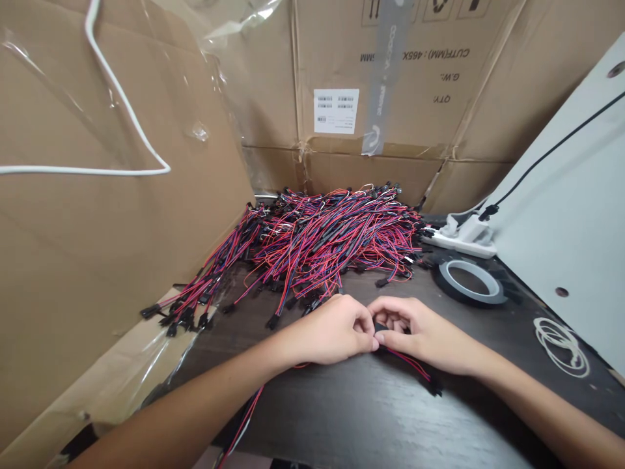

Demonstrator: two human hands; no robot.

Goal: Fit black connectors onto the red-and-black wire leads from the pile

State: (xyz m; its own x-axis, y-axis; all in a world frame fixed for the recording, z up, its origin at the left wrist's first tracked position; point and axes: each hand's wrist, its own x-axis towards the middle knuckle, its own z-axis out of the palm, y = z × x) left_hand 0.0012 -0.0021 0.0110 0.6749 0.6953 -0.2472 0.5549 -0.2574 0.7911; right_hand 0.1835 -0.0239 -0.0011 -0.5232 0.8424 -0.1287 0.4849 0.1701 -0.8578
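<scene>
My left hand (332, 332) and my right hand (415, 332) meet fingertip to fingertip over the dark table (371, 417). Both are closed in a pinch on a small black connector (379, 327) of a red and black wire lead. One lead (415, 368) runs from under my right hand to a black plug (433, 389). Another red wire (249, 410) trails back under my left forearm. Just beyond my hands lies a big heap of red, blue and black wire leads (317, 241).
A roll of black tape (469, 281) lies to the right, behind it a white power strip (463, 238). A coil of white wire (561, 345) rests near a white panel (571, 215). Cardboard boxes (381, 98) wall in the back and left.
</scene>
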